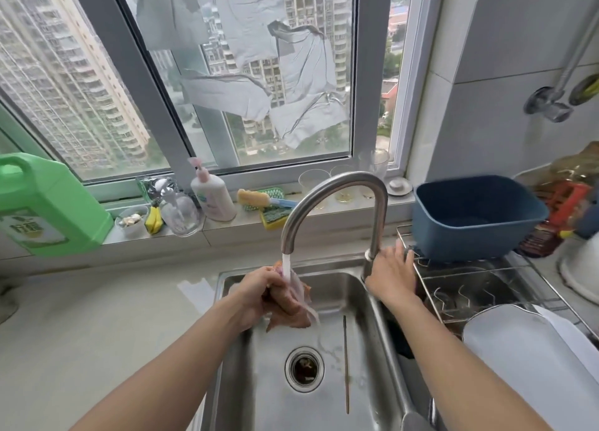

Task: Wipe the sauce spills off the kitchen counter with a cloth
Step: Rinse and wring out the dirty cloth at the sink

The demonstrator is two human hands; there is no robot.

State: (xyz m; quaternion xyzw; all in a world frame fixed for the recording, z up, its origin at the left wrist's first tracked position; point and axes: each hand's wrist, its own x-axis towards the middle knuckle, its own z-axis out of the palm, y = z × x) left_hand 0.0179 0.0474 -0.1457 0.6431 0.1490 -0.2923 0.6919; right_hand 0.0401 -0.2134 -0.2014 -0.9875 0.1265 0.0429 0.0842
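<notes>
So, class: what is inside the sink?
Inside the sink: a drain, a thin stick, and the left hand holding a cloth under running water. The cloth hides part of the back wall.

Home kitchen, high-rise flat. Steel sink (324,382) set in a pale counter (97,317), gooseneck tap (337,203) running water. Wire dish rack (486,288) beside the sink, blue plastic tub (476,216) on it. Window (227,74) behind the sink looks out on apartment towers. Sill holds a pump bottle (212,194), sponges (259,200), drinking glasses (343,184). Big green detergent jug (45,210) on the left. Tiled wall (518,57) on the right.
</notes>
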